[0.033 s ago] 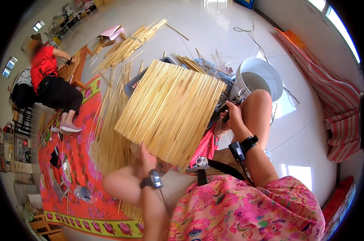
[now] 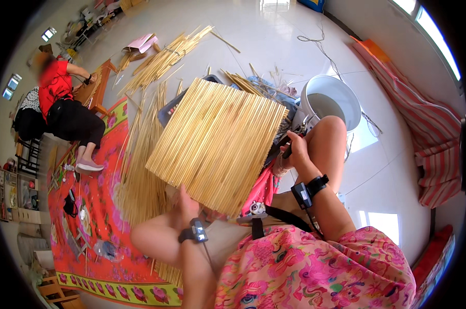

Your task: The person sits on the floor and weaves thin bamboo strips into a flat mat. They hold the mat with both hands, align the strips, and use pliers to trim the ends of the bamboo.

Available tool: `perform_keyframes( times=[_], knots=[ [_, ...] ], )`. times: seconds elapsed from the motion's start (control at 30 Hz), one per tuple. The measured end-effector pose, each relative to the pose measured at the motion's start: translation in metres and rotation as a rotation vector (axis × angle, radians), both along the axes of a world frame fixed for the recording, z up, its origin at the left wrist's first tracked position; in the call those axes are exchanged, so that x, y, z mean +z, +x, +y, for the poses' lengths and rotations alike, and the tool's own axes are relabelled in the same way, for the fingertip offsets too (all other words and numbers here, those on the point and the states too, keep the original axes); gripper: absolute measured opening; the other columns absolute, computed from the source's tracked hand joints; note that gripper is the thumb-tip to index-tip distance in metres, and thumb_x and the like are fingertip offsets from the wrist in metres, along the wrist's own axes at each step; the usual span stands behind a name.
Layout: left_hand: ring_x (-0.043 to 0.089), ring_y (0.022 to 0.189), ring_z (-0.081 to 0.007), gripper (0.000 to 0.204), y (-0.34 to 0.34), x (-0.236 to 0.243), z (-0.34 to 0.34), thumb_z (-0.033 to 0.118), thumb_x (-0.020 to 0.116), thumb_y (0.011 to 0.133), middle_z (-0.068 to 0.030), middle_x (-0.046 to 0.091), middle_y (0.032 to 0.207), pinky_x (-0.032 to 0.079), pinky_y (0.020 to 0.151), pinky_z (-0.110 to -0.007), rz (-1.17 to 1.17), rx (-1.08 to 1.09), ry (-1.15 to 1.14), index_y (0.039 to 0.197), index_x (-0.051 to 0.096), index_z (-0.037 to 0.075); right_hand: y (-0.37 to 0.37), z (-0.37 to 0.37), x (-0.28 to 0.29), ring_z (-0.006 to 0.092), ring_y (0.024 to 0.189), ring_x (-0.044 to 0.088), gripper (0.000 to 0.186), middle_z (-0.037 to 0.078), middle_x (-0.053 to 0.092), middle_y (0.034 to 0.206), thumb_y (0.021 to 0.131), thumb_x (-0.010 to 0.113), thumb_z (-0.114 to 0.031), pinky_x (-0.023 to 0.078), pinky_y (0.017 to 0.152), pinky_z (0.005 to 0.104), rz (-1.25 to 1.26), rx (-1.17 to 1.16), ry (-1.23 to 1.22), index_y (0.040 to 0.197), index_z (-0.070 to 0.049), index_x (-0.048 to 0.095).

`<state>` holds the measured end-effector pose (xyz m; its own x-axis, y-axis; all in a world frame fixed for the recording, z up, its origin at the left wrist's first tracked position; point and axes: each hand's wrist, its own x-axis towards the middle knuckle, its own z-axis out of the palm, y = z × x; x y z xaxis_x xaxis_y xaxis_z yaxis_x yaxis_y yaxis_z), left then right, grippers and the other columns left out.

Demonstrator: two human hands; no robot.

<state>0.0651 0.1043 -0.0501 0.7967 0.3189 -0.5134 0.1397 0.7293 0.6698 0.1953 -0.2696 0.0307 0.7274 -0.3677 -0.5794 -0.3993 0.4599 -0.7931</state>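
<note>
You seem to be steadying the square, pale-yellow mat of parallel straw-like strips (image 2: 217,147), which lies before you, tilted. Your left hand (image 2: 188,205) has its thumb at the mat's seven o'clock edge; I cannot tell whether its hidden fingers pinch. Your right hand (image 2: 299,147), at three o'clock, is curled round a slim black-handled tool (image 2: 288,150). The next move calls for firm left-hand support.

The slatted panel (image 2: 217,147) partly hides the left hand (image 2: 188,207) and dark tray (image 2: 167,113).
</note>
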Motion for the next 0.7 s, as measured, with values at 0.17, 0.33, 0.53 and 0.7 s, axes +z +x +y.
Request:
perform_keyframes(
  times=[0.17,0.33,0.53,0.7],
  knots=[
    [0.046,0.114,-0.0302,0.047,-0.005,-0.023,0.01,0.034,0.037,0.094,-0.0155,0.046,0.127,0.039,0.095,-0.045,0.032,0.055,0.025,0.126,0.041,0.001,0.002,0.001,-0.012,0.021,0.051,0.05,0.031,0.007,0.044,0.071,0.079,0.061,-0.028,0.049,0.044,0.0306,-0.001,0.014,-0.029,0.081,-0.001,0.047],
    [0.046,0.114,-0.0318,0.049,-0.029,0.02,-0.009,0.037,0.036,0.093,-0.0164,0.047,0.127,0.038,0.095,-0.047,0.098,0.104,0.048,0.125,0.042,0.0,-0.006,0.01,0.003,0.0202,0.047,0.047,0.028,0.006,0.044,0.063,0.08,0.06,-0.028,0.048,0.044,0.0313,0.053,0.059,0.021,0.079,-0.003,0.048],
    [0.044,0.116,-0.0325,0.049,-0.066,0.051,-0.021,0.035,0.033,0.093,-0.017,0.044,0.129,0.037,0.096,-0.049,0.061,0.188,-0.046,0.127,0.039,0.0,-0.011,0.021,0.011,0.0196,0.046,0.046,0.025,0.004,0.043,0.058,0.081,0.058,-0.028,0.046,0.045,0.0324,0.031,0.164,0.113,0.075,-0.005,0.05],
    [0.048,0.112,-0.031,0.047,-0.074,0.077,-0.024,0.034,0.04,0.091,-0.0142,0.048,0.124,0.04,0.093,-0.05,0.113,0.195,-0.093,0.126,0.041,0.002,-0.007,0.024,0.003,0.0196,0.052,0.049,0.027,0.005,0.047,0.06,0.081,0.056,-0.031,0.045,0.049,0.032,0.05,0.215,0.141,0.076,-0.006,0.051]
  ],
)
